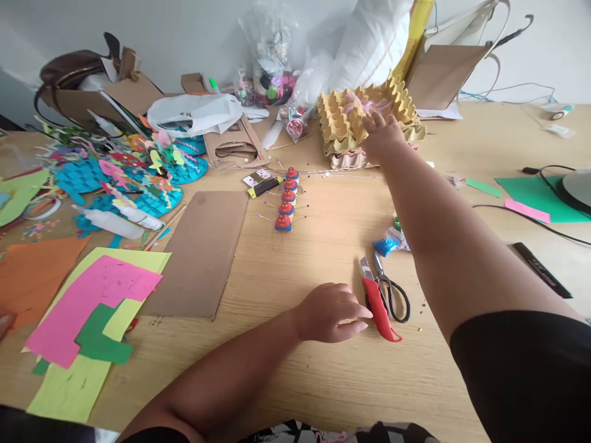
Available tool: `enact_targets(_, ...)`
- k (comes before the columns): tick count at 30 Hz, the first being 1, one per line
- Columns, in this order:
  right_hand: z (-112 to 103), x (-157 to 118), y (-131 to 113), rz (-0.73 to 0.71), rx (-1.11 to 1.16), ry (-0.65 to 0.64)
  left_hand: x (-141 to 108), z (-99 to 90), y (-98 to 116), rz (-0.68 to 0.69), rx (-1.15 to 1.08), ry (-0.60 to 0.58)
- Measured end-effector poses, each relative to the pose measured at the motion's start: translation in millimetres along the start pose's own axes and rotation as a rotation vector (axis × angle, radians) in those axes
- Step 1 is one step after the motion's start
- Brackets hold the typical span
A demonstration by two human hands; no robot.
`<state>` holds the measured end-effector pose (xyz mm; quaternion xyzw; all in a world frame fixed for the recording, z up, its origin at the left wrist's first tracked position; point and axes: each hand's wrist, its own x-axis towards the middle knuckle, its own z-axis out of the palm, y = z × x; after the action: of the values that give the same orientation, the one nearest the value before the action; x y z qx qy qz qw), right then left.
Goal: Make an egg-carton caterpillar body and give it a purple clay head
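My right hand (384, 136) reaches to the back, fingers spread over the stacked egg trays (335, 132); I cannot tell whether it touches them. Pink strands (355, 106) lie in the top tray beside its fingertips. My left hand (330, 312) rests above the table, loosely curled, with thumb and forefinger apart and nothing in it. Just right of its fingertips lies a red utility knife (379, 311), blade out, against black-handled scissors (401, 301). In the middle stands a row of several painted red and blue egg-carton pieces (286, 208) with pins sticking out sideways.
Left of the row lies a cardboard sheet (198, 252), with pink paper (92, 301) and orange paper (37, 271) farther left. Glue bottles (113, 220) lie by the blue paper crafts (161, 197). A small blue bag (386, 246) is under my right forearm. Another person's fingertips (5, 324) show at the left edge.
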<state>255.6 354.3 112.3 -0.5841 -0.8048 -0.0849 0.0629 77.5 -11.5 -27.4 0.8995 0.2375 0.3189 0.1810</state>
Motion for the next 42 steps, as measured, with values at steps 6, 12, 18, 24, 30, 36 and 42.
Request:
enact_targets(6, -2.7, 8.0, 11.4, 0.102, 0.102, -0.003, 1.0, -0.3, -0.7, -0.007, -0.017, 0.002)
enact_targets(12, -1.6, -10.3, 32.5, 0.217, 0.478, 0.177, 0.7, 0.4, -1.1, -0.026, -0.058, -0.004)
enact_targets(18, 22.3, -5.6, 52.4, 0.468, 1.531, 0.376, 0.9, 2.4, -3.9, -0.006, -0.139, 0.079)
enact_targets(24, 34.0, -110.5, 22.3, 0.396, 1.756, 0.414, 7.1, -2.4, -7.5, 0.037, -0.202, 0.182)
enact_targets(30, 28.3, -282.1, -39.8, 0.302, 1.557, 0.435, 4.2, -7.4, -13.9, -0.118, -0.238, 0.381)
enact_targets(36, 28.0, -372.5, -77.7, -0.139, 0.818, 0.575, -0.1, -6.3, -17.9, -0.454, -0.644, 0.472)
enact_targets(42, 30.5, -385.2, -98.1, -0.430, 0.320, 0.526, 5.7, -6.3, -19.2, -0.511, -1.171, 0.475)
